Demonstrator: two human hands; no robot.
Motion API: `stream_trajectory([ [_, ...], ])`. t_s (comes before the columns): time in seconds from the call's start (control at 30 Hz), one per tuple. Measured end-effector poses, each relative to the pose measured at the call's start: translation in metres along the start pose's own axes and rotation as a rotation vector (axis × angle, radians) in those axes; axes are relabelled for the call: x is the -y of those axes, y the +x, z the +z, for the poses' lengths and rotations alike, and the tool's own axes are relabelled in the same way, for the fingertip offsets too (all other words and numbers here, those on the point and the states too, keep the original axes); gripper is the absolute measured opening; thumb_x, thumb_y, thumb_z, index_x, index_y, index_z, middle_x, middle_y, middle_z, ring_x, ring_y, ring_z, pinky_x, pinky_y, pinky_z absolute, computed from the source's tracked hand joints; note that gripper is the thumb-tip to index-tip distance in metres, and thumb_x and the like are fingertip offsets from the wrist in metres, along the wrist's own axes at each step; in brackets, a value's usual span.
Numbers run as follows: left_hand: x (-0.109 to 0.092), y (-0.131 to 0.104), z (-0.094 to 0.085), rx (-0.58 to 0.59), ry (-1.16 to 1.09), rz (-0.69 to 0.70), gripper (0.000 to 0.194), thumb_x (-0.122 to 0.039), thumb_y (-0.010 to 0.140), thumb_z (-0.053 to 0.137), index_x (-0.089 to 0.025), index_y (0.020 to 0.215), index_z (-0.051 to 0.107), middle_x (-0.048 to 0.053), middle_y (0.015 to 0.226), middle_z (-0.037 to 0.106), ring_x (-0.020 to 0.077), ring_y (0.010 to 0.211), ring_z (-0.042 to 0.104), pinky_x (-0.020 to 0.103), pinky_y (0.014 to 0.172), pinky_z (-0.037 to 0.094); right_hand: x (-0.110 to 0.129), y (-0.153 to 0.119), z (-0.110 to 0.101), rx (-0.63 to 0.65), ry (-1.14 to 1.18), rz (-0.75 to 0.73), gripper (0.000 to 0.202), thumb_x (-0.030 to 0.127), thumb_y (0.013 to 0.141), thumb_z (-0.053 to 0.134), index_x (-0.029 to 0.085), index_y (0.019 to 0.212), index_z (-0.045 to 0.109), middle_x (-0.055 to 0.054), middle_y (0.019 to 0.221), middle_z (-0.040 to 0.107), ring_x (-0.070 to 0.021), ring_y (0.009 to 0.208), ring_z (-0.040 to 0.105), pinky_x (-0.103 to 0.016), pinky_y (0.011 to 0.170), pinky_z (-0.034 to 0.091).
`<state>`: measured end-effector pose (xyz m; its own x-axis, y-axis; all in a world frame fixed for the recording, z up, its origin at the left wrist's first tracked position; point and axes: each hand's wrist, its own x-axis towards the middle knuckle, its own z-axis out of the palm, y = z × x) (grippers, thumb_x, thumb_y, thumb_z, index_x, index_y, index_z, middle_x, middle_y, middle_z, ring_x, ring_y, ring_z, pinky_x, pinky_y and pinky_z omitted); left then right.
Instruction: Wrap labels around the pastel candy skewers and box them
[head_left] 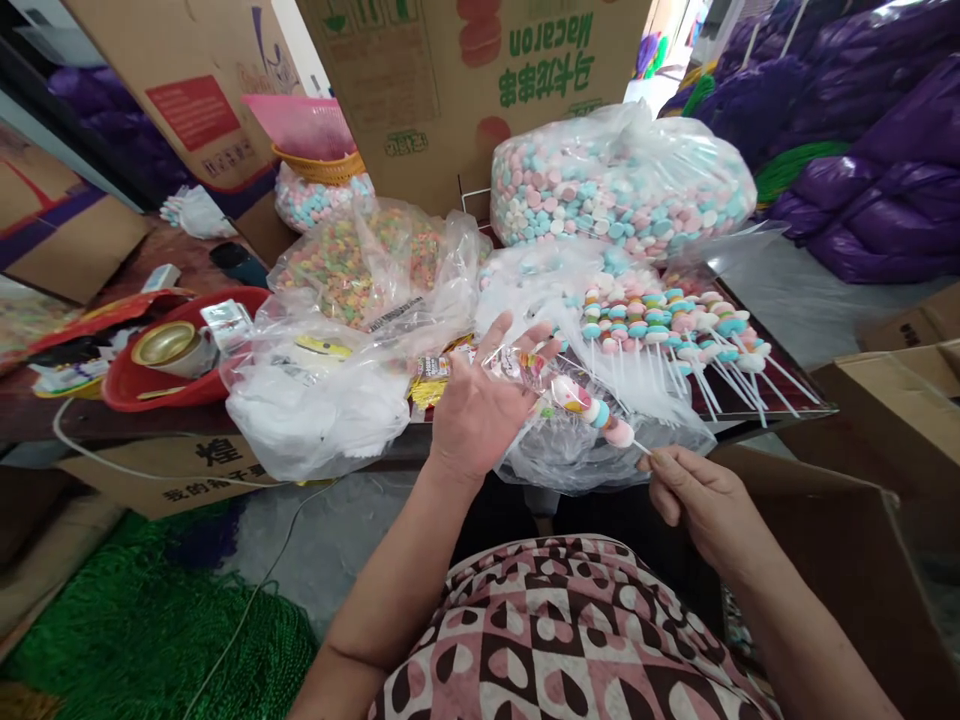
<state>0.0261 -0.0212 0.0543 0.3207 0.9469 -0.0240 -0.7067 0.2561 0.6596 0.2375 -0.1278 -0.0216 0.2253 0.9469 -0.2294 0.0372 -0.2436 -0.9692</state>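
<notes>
A marshmallow skewer (598,412) in pink, blue and white slants over the table's front edge, its upper part inside a printed clear wrapper (526,370). My right hand (697,490) pinches the white stick at its lower end. Palm up and fingers spread, my left hand (480,405) is at the wrapper's far end; whether the fingers touch the wrapper is hard to tell. Beside that hand, printed packets with yellow ties (429,385) lie on the table. Finished-looking skewers (675,325) are piled to the right, sticks pointing toward me.
Behind stand a big bag of pastel marshmallows (600,190) and a bag of small coloured candies (360,260). A white plastic bag (315,410) and a red basin (124,375) are at left. Open cardboard boxes (817,520) flank my right side; green strands (165,610) cover the floor at left.
</notes>
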Motion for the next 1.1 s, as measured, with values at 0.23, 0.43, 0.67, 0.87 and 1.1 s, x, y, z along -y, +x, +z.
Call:
stream_trajectory([
  [0.23, 0.02, 0.006, 0.009, 0.017, 0.131, 0.127, 0.047, -0.041, 0.072, 0.081, -0.029, 0.114, 0.063, 0.003, 0.098, 0.069, 0.0234, 0.103, 0.067, 0.034, 0.085, 0.053, 0.0, 0.002, 0.023, 0.093, 0.227, -0.025, 0.037, 0.056, 0.078, 0.071, 0.02, 0.084, 0.066, 0.006, 0.045, 0.047, -0.0107, 0.042, 0.039, -0.025, 0.045, 0.029],
  [0.43, 0.027, 0.006, 0.019, -0.045, 0.087, 0.103, 0.048, -0.047, 0.074, 0.078, -0.028, 0.115, 0.063, 0.0, 0.084, 0.065, 0.0169, 0.084, 0.066, 0.026, 0.068, 0.053, -0.006, -0.004, 0.034, 0.087, 0.213, -0.04, 0.038, 0.057, 0.083, 0.066, 0.02, 0.092, 0.066, 0.007, 0.042, 0.048, -0.0108, 0.039, 0.041, -0.024, 0.046, 0.031],
  [0.67, 0.037, -0.004, 0.021, -0.047, 0.118, 0.093, 0.049, -0.046, 0.075, 0.078, -0.025, 0.116, 0.061, -0.001, 0.079, 0.063, 0.0145, 0.073, 0.062, 0.022, 0.054, 0.047, 0.001, -0.007, 0.05, 0.277, 0.434, 0.122, 0.035, 0.057, 0.084, 0.061, 0.021, 0.082, 0.058, 0.011, 0.032, 0.033, -0.0077, 0.03, 0.021, -0.022, 0.04, 0.02],
  [0.87, 0.036, -0.006, 0.022, -0.028, 0.158, 0.099, 0.054, -0.047, 0.074, 0.078, -0.024, 0.118, 0.057, -0.001, 0.076, 0.061, 0.015, 0.069, 0.063, 0.021, 0.048, 0.042, 0.009, -0.004, 0.05, 0.262, 0.468, 0.12, 0.035, 0.052, 0.081, 0.069, 0.02, 0.086, 0.058, 0.007, 0.043, 0.049, -0.0068, 0.035, 0.032, -0.02, 0.041, 0.021],
  [1.1, 0.044, -0.008, 0.021, 0.048, 0.274, 0.047, 0.052, -0.041, 0.075, 0.079, -0.022, 0.118, 0.059, 0.002, 0.084, 0.07, 0.0084, 0.058, 0.055, 0.024, 0.06, 0.047, 0.013, -0.002, 0.052, 0.013, 0.515, 0.011, 0.035, 0.048, 0.075, 0.078, 0.02, 0.076, 0.058, 0.006, 0.05, 0.053, -0.0071, 0.039, 0.04, -0.02, 0.042, 0.027],
])
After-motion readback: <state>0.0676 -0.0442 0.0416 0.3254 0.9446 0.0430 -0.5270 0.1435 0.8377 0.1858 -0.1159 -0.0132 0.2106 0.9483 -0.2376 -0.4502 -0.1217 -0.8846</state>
